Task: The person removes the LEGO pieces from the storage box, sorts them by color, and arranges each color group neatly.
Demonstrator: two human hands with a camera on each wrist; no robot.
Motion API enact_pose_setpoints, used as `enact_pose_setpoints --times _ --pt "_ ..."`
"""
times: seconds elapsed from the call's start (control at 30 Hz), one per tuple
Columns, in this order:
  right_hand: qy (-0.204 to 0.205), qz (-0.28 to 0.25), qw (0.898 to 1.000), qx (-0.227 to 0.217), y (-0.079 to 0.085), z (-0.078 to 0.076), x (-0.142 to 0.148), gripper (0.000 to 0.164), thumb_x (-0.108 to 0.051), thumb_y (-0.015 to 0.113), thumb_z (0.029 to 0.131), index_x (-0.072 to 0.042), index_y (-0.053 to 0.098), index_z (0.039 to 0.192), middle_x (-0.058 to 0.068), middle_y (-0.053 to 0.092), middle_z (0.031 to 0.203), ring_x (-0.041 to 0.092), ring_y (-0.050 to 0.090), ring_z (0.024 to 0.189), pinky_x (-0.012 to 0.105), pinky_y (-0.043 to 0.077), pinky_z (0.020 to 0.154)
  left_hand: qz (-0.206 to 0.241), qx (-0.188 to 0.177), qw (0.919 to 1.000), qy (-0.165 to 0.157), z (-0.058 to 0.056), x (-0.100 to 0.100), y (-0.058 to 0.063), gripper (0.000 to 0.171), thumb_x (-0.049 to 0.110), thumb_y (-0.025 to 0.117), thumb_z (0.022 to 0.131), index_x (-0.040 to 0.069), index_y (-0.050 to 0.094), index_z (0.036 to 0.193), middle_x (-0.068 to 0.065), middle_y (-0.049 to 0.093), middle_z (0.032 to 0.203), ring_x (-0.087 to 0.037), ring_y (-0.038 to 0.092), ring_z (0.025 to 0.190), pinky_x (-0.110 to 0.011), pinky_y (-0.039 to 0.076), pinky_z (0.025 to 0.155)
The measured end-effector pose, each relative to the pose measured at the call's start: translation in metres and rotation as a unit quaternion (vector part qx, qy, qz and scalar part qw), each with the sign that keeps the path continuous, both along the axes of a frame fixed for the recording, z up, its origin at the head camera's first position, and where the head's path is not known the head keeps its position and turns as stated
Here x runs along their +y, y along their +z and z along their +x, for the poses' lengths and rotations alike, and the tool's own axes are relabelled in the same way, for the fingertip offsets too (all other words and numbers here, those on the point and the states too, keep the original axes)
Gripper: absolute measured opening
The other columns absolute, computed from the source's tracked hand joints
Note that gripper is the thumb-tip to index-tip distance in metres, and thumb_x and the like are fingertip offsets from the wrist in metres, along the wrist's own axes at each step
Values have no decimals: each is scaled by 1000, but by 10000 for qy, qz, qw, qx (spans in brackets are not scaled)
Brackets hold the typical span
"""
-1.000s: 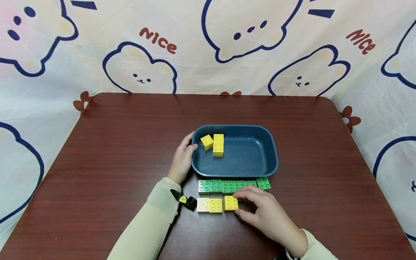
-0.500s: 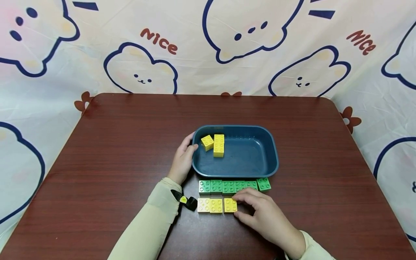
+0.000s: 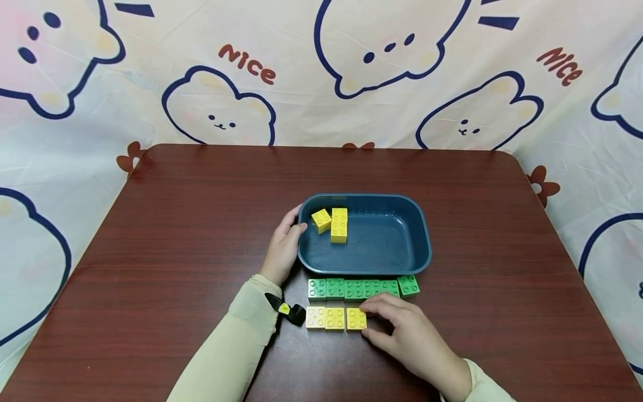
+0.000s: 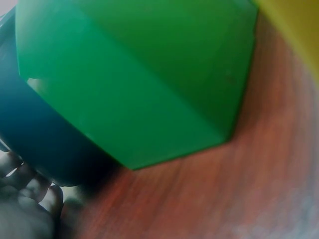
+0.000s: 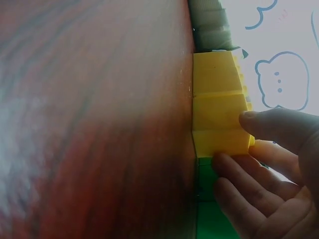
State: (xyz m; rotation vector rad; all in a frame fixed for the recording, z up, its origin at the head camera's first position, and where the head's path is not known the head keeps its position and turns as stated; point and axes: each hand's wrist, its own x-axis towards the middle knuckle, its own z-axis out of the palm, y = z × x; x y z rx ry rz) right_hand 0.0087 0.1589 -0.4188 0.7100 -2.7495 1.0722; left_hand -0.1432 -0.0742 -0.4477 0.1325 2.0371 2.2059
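Note:
My left hand [image 3: 282, 245] grips the left end of a dark blue tray [image 3: 397, 265], thumb at the rim and fingers along the outer wall. Three yellow bricks [image 3: 339, 231] lie at the left inside it. With thumb and fingers my right hand [image 3: 414, 335] pinches a yellow toy brick [image 3: 356, 319] at its right side. That brick sits at the right end of a short yellow row, beside another yellow brick [image 3: 334, 318] with a thin gap. A paler yellow brick [image 3: 315, 317] stands leftmost. In the right wrist view, the thumb touches the held brick [image 5: 224, 143] near its studded edge.
A row of several green bricks [image 3: 353, 289] runs between the tray and the yellow row, its rightmost brick [image 3: 408, 285] slightly turned. A black wrist camera [image 3: 296, 315] on the left wrist is close to the pale brick. The brown table [image 3: 176, 223] meets a printed curtain [image 3: 296, 100].
My right hand has lowered the yellow brick slightly, level with the other yellow bricks, and keeps its pinch. My left hand and the tray stay in place.

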Motion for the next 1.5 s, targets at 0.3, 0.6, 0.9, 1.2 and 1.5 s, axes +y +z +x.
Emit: enact_pose_setpoints --times 0.3,0.6,0.9,1.2,1.5 --pt "29 -95 9999 137 6 0 2 37 -17 82 69 -21 67 103 -14 61 105 2 57 96 17 46 81 -109 -15 9999 -58 5 1 14 43 7 40 98 13 41 140 -3 40 142 -23 42 126 -42 37 100" --pt "77 -316 9987 -385 25 -6 9 37 -18 80 72 -24 66 106 -14 62 106 3 58 95 27 51 75 -77 45 9999 -89 10 2 23 43 8 39 98 13 41 140 -2 40 142 -22 43 125 -43 37 101" --pt "81 -418 9961 -774 43 -21 17 37 -18 79 75 -19 67 109 -10 63 107 8 60 93 30 52 75 -105 45 9999 -89 10 2 24 43 8 39 98 11 41 140 -5 40 142 -24 43 125 -44 37 100" --pt "-57 -257 9917 -1259 63 -44 24 33 -29 76 78 -31 64 109 -17 61 106 8 61 94 35 52 79 -131 -50 9999 -70 10 1 22 43 9 39 98 12 41 141 -2 39 142 -22 42 126 -42 37 101" --pt "-81 -232 9876 -1547 72 -62 25 34 -33 74 79 -29 63 112 -15 62 107 4 59 96 31 50 82 -109 -64 9999 -92 11 0 23 43 10 39 98 13 40 141 -2 39 143 -22 42 126 -43 37 101"
